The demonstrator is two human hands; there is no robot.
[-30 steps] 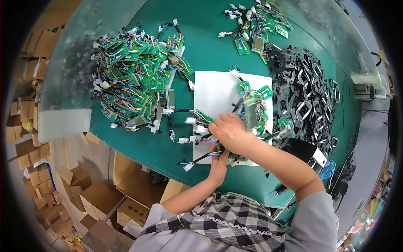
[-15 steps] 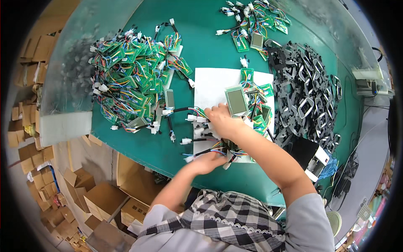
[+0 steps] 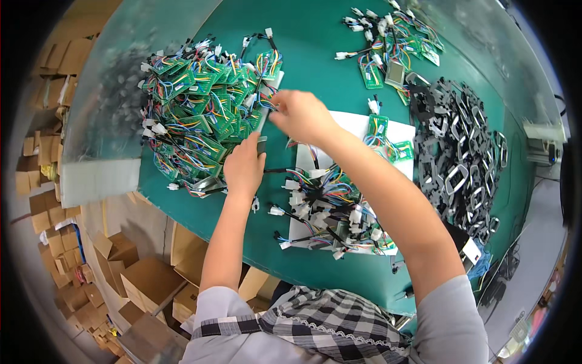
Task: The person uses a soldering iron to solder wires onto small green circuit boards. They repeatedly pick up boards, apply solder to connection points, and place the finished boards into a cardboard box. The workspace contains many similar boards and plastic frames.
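A big heap of green circuit boards [image 3: 206,100] with coloured wires and white plugs lies at the left of the table. My left hand [image 3: 244,168] reaches to its near right side, thumb apart from the fingers, beside a small grey display [image 3: 262,145]. To the right of the heap, my right hand [image 3: 305,118] has its fingers curled in a pinch at the coloured wires [image 3: 268,101] of a board; the fingertips are partly hidden. Beneath my right forearm, a bunch of wired boards with white plugs [image 3: 321,203] covers much of a white sheet [image 3: 348,124].
Black plastic frames [image 3: 454,151] are piled at the right. More wired boards [image 3: 394,51] lie at the far side. Clear plastic sheeting [image 3: 115,91] stands along the left table edge. Cardboard boxes [image 3: 151,282] sit below, and a blue cloth [image 3: 482,261] lies at the right.
Both hands have left the bunch on the white sheet and moved up and left to the heap. The board with the display, formerly by my right hand, is no longer visible there. The view has shifted slightly.
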